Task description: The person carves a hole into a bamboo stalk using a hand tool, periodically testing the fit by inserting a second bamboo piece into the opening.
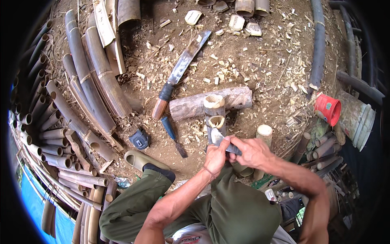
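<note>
A bamboo tube (215,103) leans across a short log (187,105), its pale open end away from me and an oval hole cut in its side. My left hand (216,157) is closed round the near part of the tube, its thumb up against a knife (217,138). My right hand (252,153) is closed on the knife's grey handle. The blade rests near the oval hole; its exact contact with the bamboo is hard to make out. The near end of the tube is hidden by my hands and knee.
Beyond the log lies a machete (183,65). A blue-handled chisel (169,128) and a tape measure (139,138) lie left. Bamboo poles (87,75) line the left side; a red bucket (328,110) stands right. Shavings cover the dirt. A cut bamboo piece (264,132) is beside my right hand.
</note>
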`<action>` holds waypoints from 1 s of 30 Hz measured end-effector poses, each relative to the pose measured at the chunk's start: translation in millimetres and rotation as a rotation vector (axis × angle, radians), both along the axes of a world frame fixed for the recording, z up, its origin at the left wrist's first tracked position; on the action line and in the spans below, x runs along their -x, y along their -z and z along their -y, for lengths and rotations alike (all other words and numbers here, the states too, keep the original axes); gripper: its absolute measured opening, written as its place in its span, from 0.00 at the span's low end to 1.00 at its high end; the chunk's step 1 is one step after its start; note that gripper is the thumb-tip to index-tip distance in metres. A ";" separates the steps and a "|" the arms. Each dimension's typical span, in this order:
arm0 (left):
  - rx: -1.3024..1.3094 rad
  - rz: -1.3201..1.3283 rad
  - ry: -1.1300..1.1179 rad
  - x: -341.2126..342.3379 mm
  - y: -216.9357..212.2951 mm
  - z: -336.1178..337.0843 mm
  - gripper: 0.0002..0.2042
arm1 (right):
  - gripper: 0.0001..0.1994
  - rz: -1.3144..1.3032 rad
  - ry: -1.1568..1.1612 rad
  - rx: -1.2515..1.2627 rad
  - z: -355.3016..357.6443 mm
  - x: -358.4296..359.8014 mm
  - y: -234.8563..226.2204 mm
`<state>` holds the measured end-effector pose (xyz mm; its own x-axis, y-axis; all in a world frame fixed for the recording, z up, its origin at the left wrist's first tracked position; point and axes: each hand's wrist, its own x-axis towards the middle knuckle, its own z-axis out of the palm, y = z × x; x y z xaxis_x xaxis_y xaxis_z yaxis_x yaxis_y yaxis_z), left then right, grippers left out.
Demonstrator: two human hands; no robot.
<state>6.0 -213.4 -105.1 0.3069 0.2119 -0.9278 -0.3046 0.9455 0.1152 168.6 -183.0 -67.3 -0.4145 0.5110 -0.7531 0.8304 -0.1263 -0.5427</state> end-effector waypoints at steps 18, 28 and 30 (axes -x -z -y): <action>-0.075 0.120 -0.290 -5.9 -4.9 -30.1 0.18 | 0.13 0.171 -0.429 -0.131 -70.6 25.0 -30.4; -0.114 0.442 -0.325 8.8 16.0 -9.9 0.33 | 0.11 0.133 -0.665 -0.294 -101.0 39.1 -10.1; -0.347 0.289 0.081 18.3 -10.8 -4.2 0.34 | 0.15 0.053 -0.438 -0.258 -74.3 13.9 -8.1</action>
